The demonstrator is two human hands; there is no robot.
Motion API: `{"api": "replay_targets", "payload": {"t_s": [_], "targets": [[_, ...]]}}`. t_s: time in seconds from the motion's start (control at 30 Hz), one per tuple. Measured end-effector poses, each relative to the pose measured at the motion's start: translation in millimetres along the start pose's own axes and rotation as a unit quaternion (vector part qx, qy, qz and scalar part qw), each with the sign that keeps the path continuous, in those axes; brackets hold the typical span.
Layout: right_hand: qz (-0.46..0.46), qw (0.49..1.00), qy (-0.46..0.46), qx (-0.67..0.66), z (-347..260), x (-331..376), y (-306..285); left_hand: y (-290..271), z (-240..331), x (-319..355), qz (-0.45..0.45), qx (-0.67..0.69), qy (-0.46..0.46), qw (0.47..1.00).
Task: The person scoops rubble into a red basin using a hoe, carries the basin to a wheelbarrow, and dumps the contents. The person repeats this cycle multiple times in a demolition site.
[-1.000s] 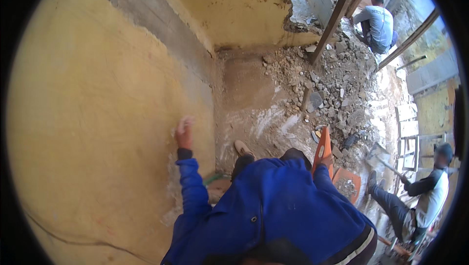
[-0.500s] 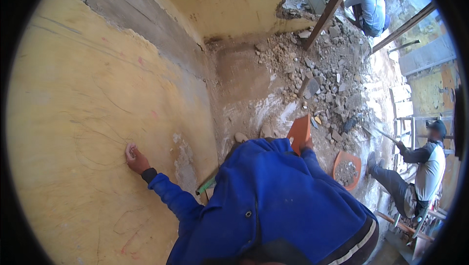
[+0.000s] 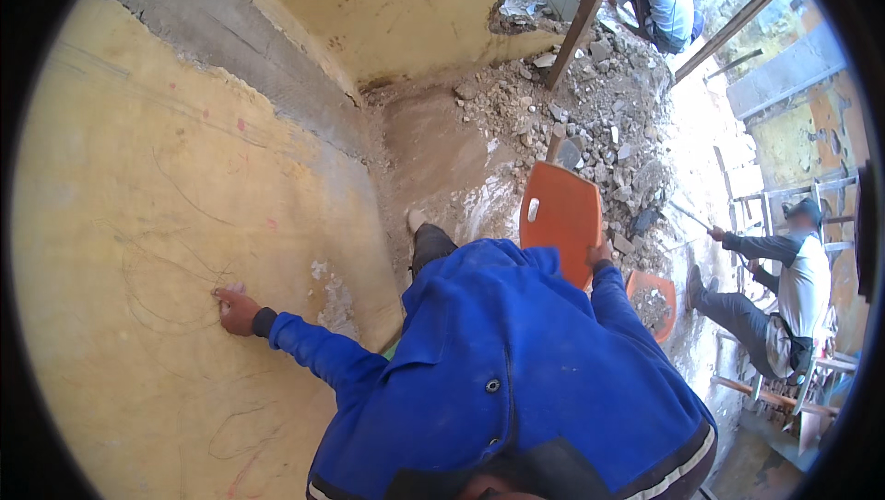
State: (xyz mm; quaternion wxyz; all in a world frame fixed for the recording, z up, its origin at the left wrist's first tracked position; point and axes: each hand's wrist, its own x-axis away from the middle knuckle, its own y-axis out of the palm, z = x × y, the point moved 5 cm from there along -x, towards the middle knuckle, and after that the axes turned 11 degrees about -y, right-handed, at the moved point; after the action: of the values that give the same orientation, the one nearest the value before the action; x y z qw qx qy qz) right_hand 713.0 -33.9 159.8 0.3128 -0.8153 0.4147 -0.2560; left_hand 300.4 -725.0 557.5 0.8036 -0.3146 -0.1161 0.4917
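Note:
My right hand [image 3: 599, 253] grips the edge of an orange plastic panel [image 3: 564, 219], slightly curved, with rounded corners and an oblong slot near one side. The panel is tilted up in front of my blue jacket, its broad face showing. My left arm reaches out to the yellow wall [image 3: 304, 196]. There my left hand [image 3: 240, 310] touches the surface with its fingers bent together, beside thin dark scribbled lines. Something pale shows at the fingers, too small to name. A second orange piece [image 3: 638, 293] lies on the floor to the right, with rubble on it.
A heap of broken masonry [image 3: 599, 141] covers the floor ahead, with a wooden post [image 3: 587, 16] slanting across it. One person [image 3: 659, 2] squats at the far right. Another person [image 3: 797, 288] sits at the right holding a long-handled tool, near a ladder-like frame [image 3: 834, 214].
My right hand has raised and turned the orange panel so its broad face shows. My left hand has shifted slightly down and left along the wall. The seated person's arms have moved.

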Motion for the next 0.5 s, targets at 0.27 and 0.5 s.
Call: {"api": "replay_targets", "payload": {"t_s": [0.27,0.5], "targets": [[-0.066,0.980,0.185,0.018,-60,17,38,-13,1,-4,0.078,-0.094,-0.029,0.992],[-0.043,0.976,0.197,0.077,-12,128,10,22,-7,0,0.014,0.060,0.011,0.998]]}}
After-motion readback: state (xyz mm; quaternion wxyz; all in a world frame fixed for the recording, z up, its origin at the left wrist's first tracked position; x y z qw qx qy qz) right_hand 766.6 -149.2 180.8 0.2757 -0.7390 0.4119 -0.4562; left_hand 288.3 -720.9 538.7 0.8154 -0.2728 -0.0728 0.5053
